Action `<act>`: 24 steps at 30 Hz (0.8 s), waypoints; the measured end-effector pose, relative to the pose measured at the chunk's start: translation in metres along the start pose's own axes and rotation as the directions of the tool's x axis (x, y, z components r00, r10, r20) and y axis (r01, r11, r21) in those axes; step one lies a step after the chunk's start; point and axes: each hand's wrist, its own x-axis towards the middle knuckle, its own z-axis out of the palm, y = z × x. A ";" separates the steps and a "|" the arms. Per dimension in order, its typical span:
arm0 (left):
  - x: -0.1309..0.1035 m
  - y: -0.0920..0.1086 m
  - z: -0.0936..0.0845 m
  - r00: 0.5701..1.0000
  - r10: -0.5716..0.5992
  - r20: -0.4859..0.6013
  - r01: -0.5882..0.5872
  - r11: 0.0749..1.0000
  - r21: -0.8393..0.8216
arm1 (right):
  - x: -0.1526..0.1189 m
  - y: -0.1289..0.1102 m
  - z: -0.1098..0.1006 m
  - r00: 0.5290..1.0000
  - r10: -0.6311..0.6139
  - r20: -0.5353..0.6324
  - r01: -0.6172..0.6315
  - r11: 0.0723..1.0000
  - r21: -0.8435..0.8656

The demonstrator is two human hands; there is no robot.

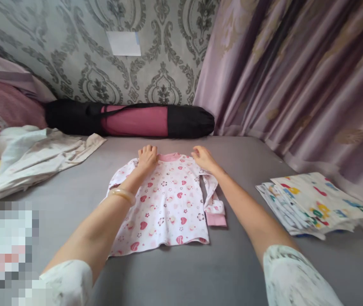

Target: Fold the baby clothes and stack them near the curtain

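Shirt (165,204) flat on grey sheet (181,276), centre. Left hand (148,156) curled at one shoulder, right hand (203,158) bent at the other; cannot tell if either pinches. Folded stack (318,202) right, rumpled clothes (57,148) left, bag (133,121) behind. Left forearm (98,221) partly hides a sleeve (122,172).

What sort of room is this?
Probably a bedroom: the grey surface looks like a sheeted bed, a purple curtain hangs beside it, and a printed shirt lies spread on top.
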 end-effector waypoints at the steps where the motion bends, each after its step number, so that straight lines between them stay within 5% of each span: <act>1: 0.000 0.006 -0.002 0.999 0.029 -0.013 -0.029 0.999 -0.018 | -0.011 0.008 -0.013 0.997 0.073 -0.012 -0.072 0.996 0.060; 6: -0.002 0.051 0.001 0.965 0.262 0.032 -0.250 0.946 -0.206 | -0.087 0.041 -0.056 0.889 0.398 0.225 -0.446 0.863 0.238; 11: -0.003 0.095 0.023 0.914 0.404 -0.030 -0.388 0.852 -0.351 | -0.150 0.043 -0.054 0.795 0.458 0.399 -0.520 0.852 0.058; 18: -0.009 0.128 0.052 0.941 0.320 -0.110 -0.335 0.835 -0.437 | -0.173 0.017 -0.046 0.896 0.266 0.355 -0.242 0.964 -0.113; 24: -0.019 0.128 0.060 0.935 0.307 -0.176 -0.353 0.828 -0.435 | -0.157 0.026 -0.062 0.887 0.262 0.379 -0.324 0.940 0.109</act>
